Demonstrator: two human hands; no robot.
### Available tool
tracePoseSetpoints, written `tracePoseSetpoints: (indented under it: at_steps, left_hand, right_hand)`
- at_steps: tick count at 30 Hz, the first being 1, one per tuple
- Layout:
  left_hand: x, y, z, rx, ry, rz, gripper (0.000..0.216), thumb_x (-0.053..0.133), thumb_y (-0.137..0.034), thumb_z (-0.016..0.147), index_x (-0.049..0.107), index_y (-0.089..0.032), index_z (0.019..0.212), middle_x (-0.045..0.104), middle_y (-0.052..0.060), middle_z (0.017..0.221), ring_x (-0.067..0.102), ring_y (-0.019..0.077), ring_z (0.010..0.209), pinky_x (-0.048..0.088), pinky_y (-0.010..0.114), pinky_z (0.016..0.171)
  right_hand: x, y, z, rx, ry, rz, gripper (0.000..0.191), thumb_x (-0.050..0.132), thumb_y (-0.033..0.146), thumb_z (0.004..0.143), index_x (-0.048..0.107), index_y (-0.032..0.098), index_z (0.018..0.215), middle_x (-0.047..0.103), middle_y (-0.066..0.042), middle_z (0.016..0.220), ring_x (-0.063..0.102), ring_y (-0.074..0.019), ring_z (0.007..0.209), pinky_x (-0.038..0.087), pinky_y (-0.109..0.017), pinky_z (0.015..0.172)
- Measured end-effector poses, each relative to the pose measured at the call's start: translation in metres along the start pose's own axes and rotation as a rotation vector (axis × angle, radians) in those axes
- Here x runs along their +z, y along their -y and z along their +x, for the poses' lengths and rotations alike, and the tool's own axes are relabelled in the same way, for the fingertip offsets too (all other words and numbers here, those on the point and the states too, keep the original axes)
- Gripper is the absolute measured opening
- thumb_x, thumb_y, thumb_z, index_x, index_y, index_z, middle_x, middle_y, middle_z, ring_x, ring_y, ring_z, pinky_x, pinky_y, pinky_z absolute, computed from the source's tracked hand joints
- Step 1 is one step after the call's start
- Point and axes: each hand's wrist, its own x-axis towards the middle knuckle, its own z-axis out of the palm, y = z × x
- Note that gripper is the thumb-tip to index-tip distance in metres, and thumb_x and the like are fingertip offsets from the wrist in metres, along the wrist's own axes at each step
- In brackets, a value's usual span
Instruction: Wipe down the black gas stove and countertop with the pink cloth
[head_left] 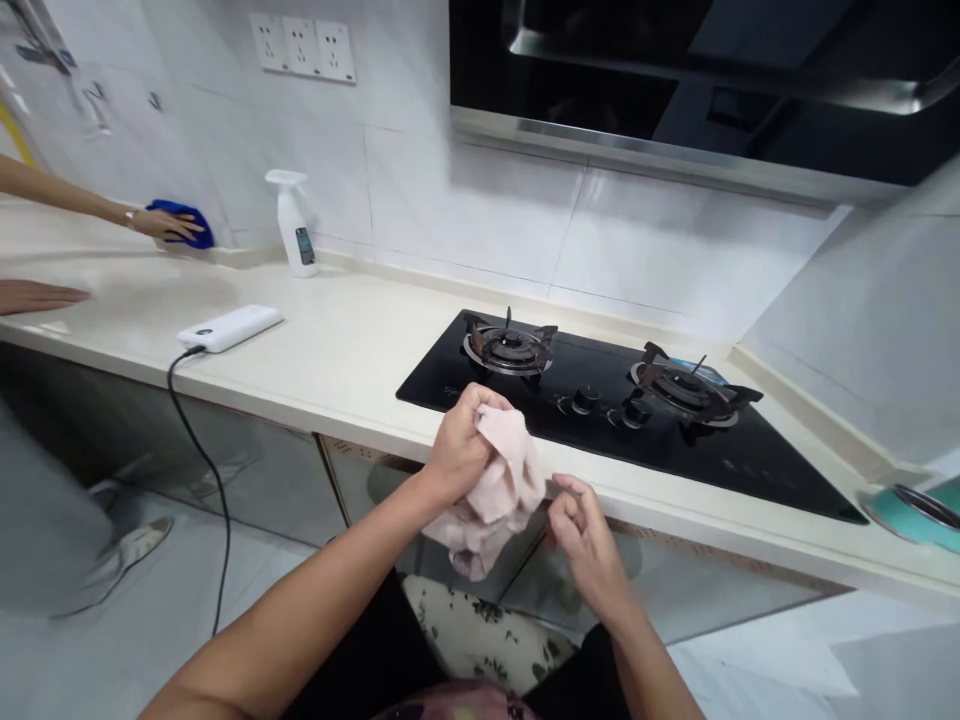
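Note:
My left hand [459, 448] is closed round a crumpled pale pink cloth [499, 495], held in front of the counter's front edge. The cloth hangs down below the fist. My right hand [583, 530] sits just right of the cloth, its fingers loosely curled and apart, holding nothing; its fingertips are close to the cloth's edge. Both hands are in front of a black glass gas hob [600, 415] with two burners and knobs.
A cream counter [337, 350] carries a white spray bottle [294, 222] and a white power bank [229, 328] with a black cable hanging over the edge. At far left another person's hand [161, 224] presses a blue cloth [184, 215]. A range hood [697, 80] hangs above.

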Motion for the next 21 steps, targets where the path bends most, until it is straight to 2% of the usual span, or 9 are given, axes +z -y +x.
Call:
tracePoseSetpoints:
  at_steps: [2,6,9,11,13,16,19,21]
  left_hand:
    - [0.000,-0.009,0.006,-0.101,0.005,-0.116,0.014,0.069,-0.026,0.089,0.056,-0.022,0.093,0.067,0.001,0.096,0.063,0.0155,0.084,0.050,0.028,0.078]
    - [0.005,-0.017,0.009,-0.214,0.064,-0.243,0.024,0.077,-0.033,0.085,0.057,-0.021,0.092,0.068,0.001,0.093,0.061,0.0143,0.079,0.049,0.025,0.071]
    - [-0.001,-0.021,0.016,-0.227,0.145,-0.280,0.026,0.079,-0.036,0.084,0.061,-0.020,0.095,0.070,0.003,0.096,0.064,0.0156,0.082,0.051,0.026,0.073]
    - [-0.011,-0.024,0.023,-0.189,0.224,-0.268,0.027,0.080,-0.039,0.085,0.067,-0.019,0.098,0.072,0.007,0.106,0.068,0.0189,0.091,0.054,0.030,0.080]
    - [-0.025,-0.025,0.031,-0.091,0.290,-0.212,0.030,0.081,-0.044,0.084,0.073,-0.018,0.096,0.072,0.011,0.112,0.069,0.0235,0.102,0.055,0.034,0.089]
    - [-0.043,-0.025,0.039,0.005,0.379,-0.090,0.034,0.081,-0.050,0.083,0.077,-0.017,0.090,0.073,0.012,0.107,0.069,0.0260,0.104,0.055,0.037,0.092]
    - [-0.051,-0.025,0.041,-0.105,0.435,-0.042,0.039,0.075,-0.055,0.087,0.077,-0.016,0.089,0.074,0.010,0.096,0.070,0.0246,0.092,0.056,0.035,0.084]
    - [-0.049,-0.028,0.040,-0.177,0.373,-0.054,0.036,0.075,-0.052,0.086,0.075,-0.016,0.090,0.075,0.009,0.095,0.070,0.0230,0.089,0.056,0.032,0.079]
  right_hand:
    - [0.002,0.015,0.011,-0.004,-0.002,-0.022,0.047,0.059,0.054,0.097,0.050,0.024,0.132,0.047,0.005,0.078,0.047,-0.0167,0.071,0.043,-0.032,0.071]
    - [0.017,0.029,0.027,-0.032,0.197,-0.051,0.041,0.064,0.051,0.094,0.058,0.025,0.123,0.061,0.000,0.095,0.054,-0.0179,0.083,0.045,-0.032,0.077]
    - [0.019,0.033,0.033,-0.044,0.156,-0.076,0.032,0.063,0.052,0.093,0.060,0.024,0.108,0.062,-0.001,0.096,0.054,-0.0179,0.085,0.044,-0.031,0.077]
    - [0.009,0.036,0.035,-0.039,0.143,-0.125,0.033,0.068,0.054,0.089,0.058,0.023,0.094,0.056,0.002,0.086,0.049,-0.0166,0.080,0.041,-0.030,0.072]
    - [-0.006,0.043,0.036,-0.036,0.167,-0.194,0.035,0.072,0.054,0.086,0.056,0.023,0.085,0.051,0.003,0.080,0.046,-0.0153,0.076,0.038,-0.028,0.068]
    - [-0.031,0.057,0.037,-0.046,0.177,-0.239,0.037,0.068,0.058,0.089,0.058,0.023,0.081,0.051,0.003,0.077,0.046,-0.0149,0.072,0.037,-0.028,0.064]
    - [-0.047,0.073,0.040,-0.082,0.118,-0.287,0.038,0.065,0.061,0.089,0.064,0.023,0.085,0.057,0.001,0.077,0.050,-0.0159,0.072,0.040,-0.029,0.065]
    - [-0.053,0.080,0.044,-0.106,0.143,-0.369,0.036,0.069,0.058,0.087,0.070,0.024,0.095,0.063,0.000,0.083,0.054,-0.0172,0.075,0.042,-0.030,0.069]
